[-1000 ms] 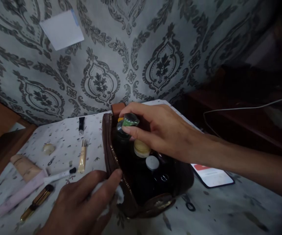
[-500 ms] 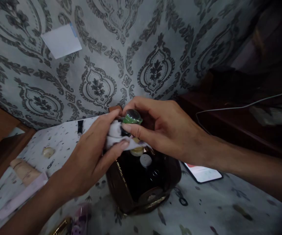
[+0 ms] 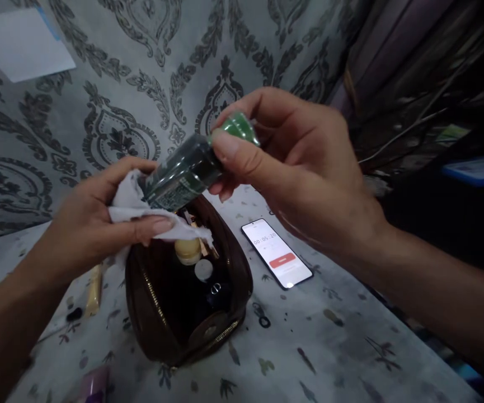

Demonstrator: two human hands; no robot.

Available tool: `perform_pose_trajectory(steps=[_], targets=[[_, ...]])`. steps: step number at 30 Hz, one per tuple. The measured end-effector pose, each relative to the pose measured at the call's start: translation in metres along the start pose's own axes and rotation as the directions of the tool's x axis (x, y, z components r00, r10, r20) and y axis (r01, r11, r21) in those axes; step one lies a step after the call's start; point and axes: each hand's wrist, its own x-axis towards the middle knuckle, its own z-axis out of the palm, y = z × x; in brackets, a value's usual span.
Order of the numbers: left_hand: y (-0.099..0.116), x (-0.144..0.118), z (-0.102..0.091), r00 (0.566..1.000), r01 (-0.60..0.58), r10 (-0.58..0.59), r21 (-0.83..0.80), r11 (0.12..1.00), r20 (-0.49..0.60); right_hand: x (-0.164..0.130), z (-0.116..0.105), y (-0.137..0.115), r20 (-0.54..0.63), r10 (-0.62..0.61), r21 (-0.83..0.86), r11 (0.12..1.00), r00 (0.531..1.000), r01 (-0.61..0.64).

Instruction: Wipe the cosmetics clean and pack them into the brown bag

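Note:
My right hand (image 3: 296, 162) grips a dark green bottle (image 3: 187, 170) by its green cap, holding it tilted above the brown leather pouch (image 3: 149, 313). My left hand (image 3: 94, 224) holds a white tissue (image 3: 130, 204) wrapped around the bottle's lower end. The pouch stands open on the patterned tablecloth, and inside it show a cream-lidded jar (image 3: 188, 250), a small white cap (image 3: 203, 270) and dark containers.
A phone (image 3: 277, 253) with a lit timer screen lies right of the pouch. A yellow tube (image 3: 94, 282) lies left of it, and a pink item (image 3: 94, 386) sits at the bottom edge. A patterned wall with a white paper (image 3: 19, 45) rises behind. Dark furniture stands at right.
My right hand lifted the green bottle out of the pouch and tilted it. My left hand left the pouch rim and brought the tissue onto the bottle's base. The view swung right.

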Motion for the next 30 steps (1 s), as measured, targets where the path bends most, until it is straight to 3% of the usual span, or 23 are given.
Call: perform_pose_trajectory(steps=[4,7,10,14,17,23,26,30], targets=[[0.003,0.002,0.009,0.985,0.028,-0.079,-0.316,0.948,-0.15,0.0,-0.002,0.008,-0.007,0.12,0.19,0.975,0.993,-0.116],[0.003,0.003,0.019,0.969,-0.037,-0.057,-0.368,0.929,-0.242,-0.002,-0.003,0.014,0.034,0.193,0.247,0.949,0.981,-0.195],[0.003,0.007,0.025,0.937,-0.117,-0.01,-0.341,0.933,-0.349,-0.007,-0.002,0.019,0.015,0.156,0.134,0.978,0.988,-0.157],[0.008,0.014,0.027,0.887,-0.126,-0.036,-0.314,0.941,-0.461,-0.015,0.0,0.019,-0.032,0.067,-0.087,0.994,0.997,-0.07],[0.012,0.014,0.026,0.893,-0.036,-0.127,-0.349,0.936,-0.432,-0.017,0.0,0.021,-0.012,0.06,-0.107,0.992,0.998,-0.061],[0.019,0.012,0.015,0.912,0.145,-0.31,-0.498,0.855,-0.267,-0.013,-0.005,0.033,0.041,0.119,0.045,0.992,0.992,-0.121],[0.019,0.013,0.009,0.907,0.25,-0.387,-0.526,0.813,-0.168,-0.014,-0.005,0.034,0.033,0.096,0.039,0.995,0.995,-0.097],[0.017,0.011,0.006,0.902,0.298,-0.419,-0.55,0.78,-0.106,-0.015,-0.003,0.03,0.0,0.02,-0.011,1.0,1.0,-0.02]])
